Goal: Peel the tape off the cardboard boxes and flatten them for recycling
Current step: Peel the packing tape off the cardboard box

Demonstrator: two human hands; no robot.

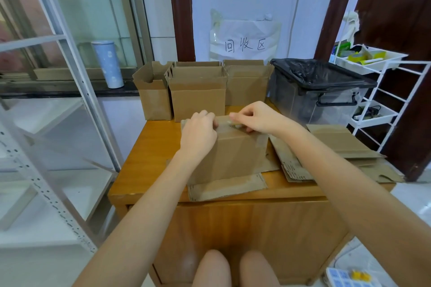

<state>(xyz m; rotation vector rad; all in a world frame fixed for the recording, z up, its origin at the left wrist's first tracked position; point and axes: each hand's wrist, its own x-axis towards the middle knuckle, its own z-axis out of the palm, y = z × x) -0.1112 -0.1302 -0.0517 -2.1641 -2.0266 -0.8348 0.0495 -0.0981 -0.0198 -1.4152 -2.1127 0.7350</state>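
A brown cardboard box (235, 154) stands on the wooden table (149, 156) with its lower flaps spread out. Clear tape (234, 123) runs along its top and down its right side. My left hand (198, 134) grips the box's top left edge, fingers curled over it. My right hand (256, 117) pinches the tape at the top of the box. Three open cardboard boxes (197, 98) stand in a row at the back of the table.
Flattened cardboard pieces (335, 147) lie on the table's right side. A clear bin with a black bag (319, 91) stands at the back right, beside a white wire rack (382, 105). A metal shelf frame (58, 105) is on the left.
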